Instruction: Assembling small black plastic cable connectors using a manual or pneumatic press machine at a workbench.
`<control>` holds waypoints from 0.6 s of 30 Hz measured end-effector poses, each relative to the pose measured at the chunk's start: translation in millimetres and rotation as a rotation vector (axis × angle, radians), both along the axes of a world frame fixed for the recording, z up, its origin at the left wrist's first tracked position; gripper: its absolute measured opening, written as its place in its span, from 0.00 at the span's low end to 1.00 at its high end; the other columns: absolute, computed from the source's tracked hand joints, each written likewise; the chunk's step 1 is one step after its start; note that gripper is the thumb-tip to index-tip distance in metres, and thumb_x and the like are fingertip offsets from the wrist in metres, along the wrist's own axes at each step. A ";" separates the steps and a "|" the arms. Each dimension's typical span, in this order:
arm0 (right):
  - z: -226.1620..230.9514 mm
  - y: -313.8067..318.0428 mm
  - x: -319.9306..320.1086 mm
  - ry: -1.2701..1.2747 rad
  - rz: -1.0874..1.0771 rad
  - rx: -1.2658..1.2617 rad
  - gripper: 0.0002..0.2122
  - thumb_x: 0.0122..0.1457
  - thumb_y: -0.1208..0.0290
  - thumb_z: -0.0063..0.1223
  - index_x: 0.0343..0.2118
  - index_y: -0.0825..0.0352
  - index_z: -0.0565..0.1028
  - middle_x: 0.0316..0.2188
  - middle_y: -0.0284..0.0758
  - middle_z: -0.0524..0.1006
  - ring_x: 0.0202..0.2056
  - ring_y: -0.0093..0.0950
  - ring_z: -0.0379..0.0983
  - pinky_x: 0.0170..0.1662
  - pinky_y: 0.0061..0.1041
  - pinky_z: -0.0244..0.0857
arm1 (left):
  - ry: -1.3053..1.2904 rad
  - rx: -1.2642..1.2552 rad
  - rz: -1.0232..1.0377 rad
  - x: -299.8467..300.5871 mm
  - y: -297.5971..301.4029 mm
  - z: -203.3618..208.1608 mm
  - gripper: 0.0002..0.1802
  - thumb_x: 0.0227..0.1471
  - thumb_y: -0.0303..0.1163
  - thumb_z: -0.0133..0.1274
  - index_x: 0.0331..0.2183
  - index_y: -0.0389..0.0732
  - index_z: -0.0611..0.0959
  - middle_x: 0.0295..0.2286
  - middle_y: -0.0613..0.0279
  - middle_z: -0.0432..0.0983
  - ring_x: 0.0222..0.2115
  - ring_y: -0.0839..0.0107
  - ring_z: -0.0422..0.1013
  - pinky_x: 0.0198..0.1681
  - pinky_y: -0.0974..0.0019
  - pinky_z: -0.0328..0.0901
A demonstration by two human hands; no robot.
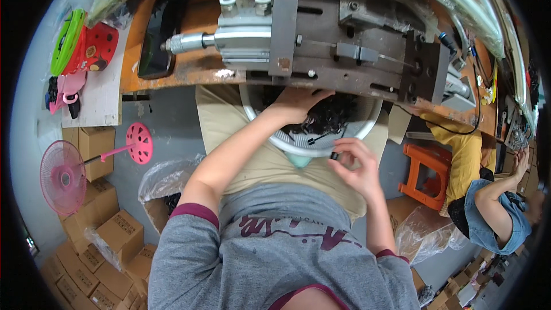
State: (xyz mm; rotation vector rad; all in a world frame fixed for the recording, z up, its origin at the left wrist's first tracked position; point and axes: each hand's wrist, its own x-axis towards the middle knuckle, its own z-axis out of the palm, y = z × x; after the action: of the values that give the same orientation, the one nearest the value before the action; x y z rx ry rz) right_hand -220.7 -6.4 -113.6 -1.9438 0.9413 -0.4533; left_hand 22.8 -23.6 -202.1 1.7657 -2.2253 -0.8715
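The right hand (pixel 360 167) is at the near right edge of the white basket (pixel 248 109), thumb and forefinger pinched on a small black piece (pixel 334 155), the other fingers loosely bent. The left hand (pixel 295 106) reaches palm down over the basket's far left part; whether its fingers grip anything, I cannot tell. Beyond the basket's far rim runs the orange-brown workbench (pixel 201 77), and on it a dark metal fixture (pixel 321 69). Within the basket lie jumbled black parts (pixel 333 115). These could tangle and drag others out if tugged, since they lie loose across one another. The small piece, held only by its edges, could slip from a slack pinch and drop among them or outside the basket. It sits at the right hand's fingertips, by the basket's near rim; the jumbled parts lie under and right of the left hand.
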 end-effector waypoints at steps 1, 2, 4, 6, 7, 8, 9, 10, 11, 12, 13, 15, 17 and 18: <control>-16.2 0.7 6.1 -0.005 0.007 -0.019 0.11 0.46 0.76 0.67 0.33 0.66 0.79 0.42 0.34 0.80 0.28 0.22 0.75 0.30 0.22 0.70 | 0.049 0.116 0.078 3.0 -7.1 6.3 0.45 0.39 0.32 0.63 0.61 0.50 0.66 0.60 0.48 0.60 0.61 0.48 0.57 0.62 0.51 0.55; -27.4 -1.1 14.3 -0.014 0.022 -0.041 0.11 0.46 0.76 0.67 0.34 0.66 0.78 0.42 0.34 0.79 0.28 0.23 0.75 0.30 0.23 0.71 | 0.015 -0.062 0.067 8.4 -6.9 3.5 0.44 0.42 0.35 0.62 0.61 0.44 0.64 0.61 0.45 0.57 0.62 0.48 0.55 0.63 0.54 0.55; -26.4 -5.3 28.7 0.134 0.129 -0.227 0.16 0.46 0.74 0.67 0.40 0.66 0.77 0.45 0.38 0.78 0.38 0.34 0.77 0.40 0.31 0.73 | -0.043 -0.057 0.032 13.9 -7.2 -14.2 0.45 0.42 0.38 0.62 0.61 0.42 0.63 0.61 0.41 0.56 0.64 0.45 0.51 0.65 0.49 0.50; -8.8 -11.0 35.8 0.189 0.252 -0.353 0.21 0.46 0.72 0.65 0.46 0.67 0.75 0.48 0.38 0.76 0.46 0.38 0.75 0.47 0.34 0.71 | -0.058 -0.087 0.017 10.7 -4.1 -16.2 0.46 0.42 0.38 0.63 0.61 0.42 0.62 0.61 0.39 0.54 0.64 0.43 0.48 0.66 0.45 0.47; 10.4 -14.4 41.0 0.185 0.274 -0.406 0.19 0.47 0.71 0.66 0.44 0.67 0.76 0.45 0.37 0.78 0.43 0.36 0.76 0.44 0.32 0.72 | -0.002 -0.147 0.027 10.1 -1.8 -23.2 0.47 0.41 0.39 0.64 0.61 0.42 0.62 0.61 0.38 0.54 0.64 0.42 0.48 0.66 0.44 0.46; 30.7 -21.1 42.9 0.104 0.280 -0.437 0.17 0.47 0.72 0.66 0.42 0.67 0.77 0.43 0.37 0.79 0.40 0.35 0.77 0.42 0.31 0.72 | 0.017 -0.003 0.043 6.7 -1.3 2.7 0.50 0.40 0.39 0.66 0.62 0.42 0.61 0.61 0.38 0.54 0.64 0.41 0.48 0.66 0.44 0.46; 53.6 -25.3 46.1 0.021 0.298 -0.465 0.16 0.47 0.72 0.67 0.40 0.67 0.78 0.41 0.36 0.80 0.37 0.33 0.78 0.39 0.29 0.72 | -0.032 -0.083 0.030 8.3 4.3 -0.9 0.52 0.39 0.40 0.67 0.63 0.42 0.60 0.61 0.38 0.54 0.64 0.41 0.49 0.65 0.44 0.47; 78.6 -33.6 49.8 -0.079 0.284 -0.507 0.13 0.48 0.73 0.67 0.37 0.67 0.79 0.37 0.36 0.81 0.34 0.32 0.78 0.37 0.27 0.72 | -0.071 -0.070 0.038 11.4 12.5 7.8 0.52 0.39 0.39 0.67 0.63 0.43 0.60 0.61 0.39 0.55 0.63 0.41 0.50 0.65 0.45 0.48; 105.2 -44.9 52.6 -0.172 0.264 -0.545 0.11 0.48 0.74 0.67 0.35 0.67 0.79 0.34 0.35 0.81 0.31 0.31 0.79 0.34 0.26 0.72 | -0.104 -0.057 0.039 12.0 21.2 22.3 0.53 0.39 0.39 0.67 0.64 0.44 0.60 0.60 0.39 0.56 0.63 0.42 0.51 0.65 0.45 0.48; 129.9 -58.4 55.0 -0.235 0.227 -0.637 0.10 0.48 0.76 0.67 0.34 0.68 0.80 0.33 0.35 0.82 0.30 0.28 0.78 0.32 0.25 0.71 | -0.138 -0.175 0.057 10.7 30.6 37.9 0.53 0.36 0.36 0.68 0.64 0.45 0.61 0.60 0.40 0.57 0.61 0.43 0.55 0.63 0.47 0.52; 150.4 -74.4 59.6 -0.307 0.199 -0.724 0.09 0.47 0.78 0.67 0.33 0.68 0.80 0.31 0.34 0.82 0.28 0.26 0.78 0.31 0.25 0.70 | -0.177 -0.290 0.085 10.3 42.5 54.3 0.54 0.34 0.34 0.69 0.63 0.46 0.62 0.59 0.41 0.59 0.58 0.45 0.59 0.61 0.48 0.55; 183.4 -106.0 69.8 -0.324 0.053 -0.846 0.07 0.50 0.79 0.64 0.33 0.68 0.80 0.30 0.32 0.82 0.27 0.26 0.77 0.31 0.23 0.70 | -0.137 -0.333 0.106 9.3 60.8 72.7 0.54 0.34 0.32 0.69 0.64 0.48 0.62 0.58 0.42 0.61 0.55 0.47 0.64 0.58 0.50 0.60; 213.3 -143.2 86.2 -0.199 -0.113 -0.901 0.05 0.54 0.77 0.61 0.34 0.65 0.81 0.30 0.30 0.82 0.28 0.24 0.75 0.32 0.21 0.68 | 0.017 -0.187 0.090 6.6 73.5 82.8 0.52 0.39 0.33 0.68 0.64 0.49 0.61 0.58 0.44 0.62 0.52 0.47 0.67 0.56 0.50 0.62; 219.8 -169.5 98.4 -0.222 -0.101 -0.916 0.06 0.57 0.75 0.59 0.37 0.65 0.81 0.32 0.28 0.82 0.31 0.19 0.74 0.34 0.18 0.66 | 0.055 -0.206 0.091 4.4 80.9 86.9 0.51 0.39 0.32 0.67 0.64 0.50 0.62 0.57 0.45 0.62 0.48 0.48 0.69 0.53 0.51 0.64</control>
State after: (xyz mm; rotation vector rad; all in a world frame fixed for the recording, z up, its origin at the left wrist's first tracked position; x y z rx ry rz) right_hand -122.3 -176.0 106.2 -2.5637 0.7395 -1.3029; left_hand 27.2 57.3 -115.2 1.7108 -2.0978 -0.6389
